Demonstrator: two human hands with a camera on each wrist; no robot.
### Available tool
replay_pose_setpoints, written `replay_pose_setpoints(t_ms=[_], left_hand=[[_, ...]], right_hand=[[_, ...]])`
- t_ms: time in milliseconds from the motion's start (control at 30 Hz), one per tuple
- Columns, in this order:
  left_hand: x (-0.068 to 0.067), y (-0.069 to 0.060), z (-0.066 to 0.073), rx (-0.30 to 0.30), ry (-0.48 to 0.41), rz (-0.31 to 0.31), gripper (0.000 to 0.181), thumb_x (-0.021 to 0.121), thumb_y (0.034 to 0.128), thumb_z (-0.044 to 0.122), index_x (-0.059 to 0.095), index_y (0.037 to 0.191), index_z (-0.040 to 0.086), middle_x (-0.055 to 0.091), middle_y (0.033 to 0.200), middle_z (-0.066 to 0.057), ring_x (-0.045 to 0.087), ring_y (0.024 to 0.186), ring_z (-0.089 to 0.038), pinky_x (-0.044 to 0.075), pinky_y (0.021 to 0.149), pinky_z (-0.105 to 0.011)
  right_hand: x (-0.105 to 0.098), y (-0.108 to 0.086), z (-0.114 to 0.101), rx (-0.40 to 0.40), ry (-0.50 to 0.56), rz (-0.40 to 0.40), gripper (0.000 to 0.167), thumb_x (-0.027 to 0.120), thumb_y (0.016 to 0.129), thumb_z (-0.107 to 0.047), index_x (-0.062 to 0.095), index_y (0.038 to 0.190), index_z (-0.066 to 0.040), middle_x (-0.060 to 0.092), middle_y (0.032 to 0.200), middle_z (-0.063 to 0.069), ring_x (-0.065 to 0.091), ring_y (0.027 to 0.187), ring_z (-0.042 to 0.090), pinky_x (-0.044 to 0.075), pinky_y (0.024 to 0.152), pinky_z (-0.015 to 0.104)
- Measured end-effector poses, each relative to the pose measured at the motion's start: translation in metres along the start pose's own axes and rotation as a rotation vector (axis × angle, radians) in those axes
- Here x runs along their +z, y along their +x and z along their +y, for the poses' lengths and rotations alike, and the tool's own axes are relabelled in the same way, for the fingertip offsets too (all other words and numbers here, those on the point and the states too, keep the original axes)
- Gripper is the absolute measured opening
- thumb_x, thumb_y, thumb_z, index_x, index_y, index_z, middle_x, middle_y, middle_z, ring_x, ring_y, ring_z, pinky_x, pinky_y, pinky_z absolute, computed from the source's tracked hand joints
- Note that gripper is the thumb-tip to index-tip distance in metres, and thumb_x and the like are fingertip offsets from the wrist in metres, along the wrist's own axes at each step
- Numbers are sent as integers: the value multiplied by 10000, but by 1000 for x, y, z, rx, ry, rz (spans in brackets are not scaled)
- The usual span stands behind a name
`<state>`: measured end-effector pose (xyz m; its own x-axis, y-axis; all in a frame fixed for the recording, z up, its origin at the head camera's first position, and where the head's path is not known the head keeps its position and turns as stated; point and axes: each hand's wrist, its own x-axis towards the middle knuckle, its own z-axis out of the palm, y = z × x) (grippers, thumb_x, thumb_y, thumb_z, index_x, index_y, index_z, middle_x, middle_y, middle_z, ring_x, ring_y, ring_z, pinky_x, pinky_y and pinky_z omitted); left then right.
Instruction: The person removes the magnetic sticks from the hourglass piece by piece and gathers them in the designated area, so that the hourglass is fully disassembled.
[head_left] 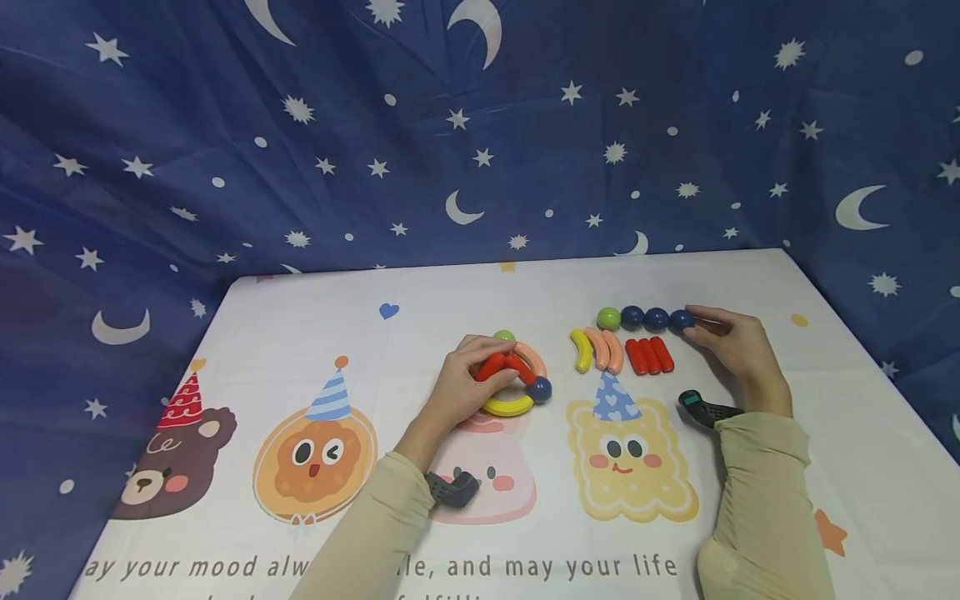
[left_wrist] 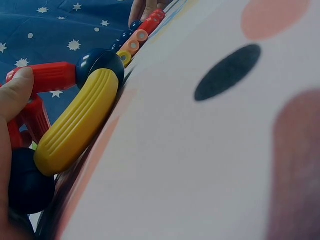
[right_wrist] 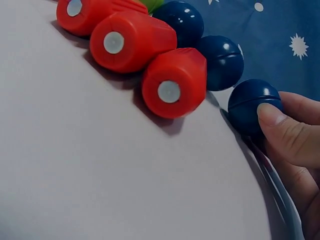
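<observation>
In the head view my left hand (head_left: 459, 379) holds red rods (head_left: 492, 367) where they meet at a raised peak. Below them is a ring: a green ball (head_left: 504, 336), a salmon curved piece (head_left: 532, 358), a blue ball (head_left: 539, 389) and a yellow curved piece (head_left: 510, 407). Another blue ball (left_wrist: 31, 180) shows by the yellow piece in the left wrist view; the ring's far side is partly hidden. My right hand (head_left: 738, 350) pinches a dark blue ball (right_wrist: 254, 106) between thumb and fingers, at the right end of a row of balls.
Two more blue balls (head_left: 644, 317) and a green ball (head_left: 609, 318) continue that row. In front lie a loose yellow curved piece (head_left: 581, 350), two salmon curved pieces (head_left: 606, 350) and three red rods (head_left: 650, 356). The printed white tablecloth (head_left: 315, 308) meets a blue starry curtain (head_left: 525, 125) behind.
</observation>
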<state>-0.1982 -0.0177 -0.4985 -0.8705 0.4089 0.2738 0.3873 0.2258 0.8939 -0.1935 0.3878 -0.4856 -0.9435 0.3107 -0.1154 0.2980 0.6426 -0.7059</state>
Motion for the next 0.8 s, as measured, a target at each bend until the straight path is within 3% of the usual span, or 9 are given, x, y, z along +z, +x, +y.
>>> replay_pose_setpoints(t_ms=[267, 500, 600, 667, 800], left_hand=[[0, 0, 0, 15, -5, 0, 427, 757, 813, 252, 662, 1214, 138, 644, 1185, 43, 504, 1133, -116, 499, 940, -283], [-3, 0, 0, 5, -18, 9, 429, 758, 813, 247, 662, 1214, 130, 639, 1190, 48, 503, 1148, -113, 495, 947, -268], [-3, 0, 0, 4, -29, 7, 429, 754, 817, 246, 657, 1218, 130, 630, 1195, 64, 500, 1151, -102, 496, 947, -259], [-3, 0, 1, 10, -37, 2, 431, 748, 823, 244, 652, 1226, 128, 626, 1207, 56, 499, 1161, -104, 494, 948, -248], [-7, -1, 5, 41, -58, -21, 413, 704, 860, 194, 627, 1252, 90, 614, 1252, -16, 493, 1203, -151, 471, 989, -262]], right_hand=[[-1, -2, -2, 1, -6, -4, 556, 672, 887, -215, 475, 1403, -155, 465, 1426, 182, 437, 1293, 394, 375, 1058, 528], [-9, -8, -15, 25, 60, -28, 584, 647, 893, -339, 449, 1421, -188, 460, 1447, 129, 401, 1344, 336, 351, 1088, 501], [-19, -12, -28, -36, 64, 13, 563, 627, 900, -376, 475, 1404, -176, 510, 1406, 118, 447, 1315, 295, 389, 1071, 447], [-24, -17, -42, -90, 49, 49, 558, 615, 898, -415, 498, 1388, -174, 541, 1373, 122, 485, 1285, 266, 430, 1045, 346], [-19, -28, -84, -265, 20, 72, 512, 634, 895, -380, 553, 1341, -142, 599, 1297, 142, 577, 1180, 276, 473, 928, 187]])
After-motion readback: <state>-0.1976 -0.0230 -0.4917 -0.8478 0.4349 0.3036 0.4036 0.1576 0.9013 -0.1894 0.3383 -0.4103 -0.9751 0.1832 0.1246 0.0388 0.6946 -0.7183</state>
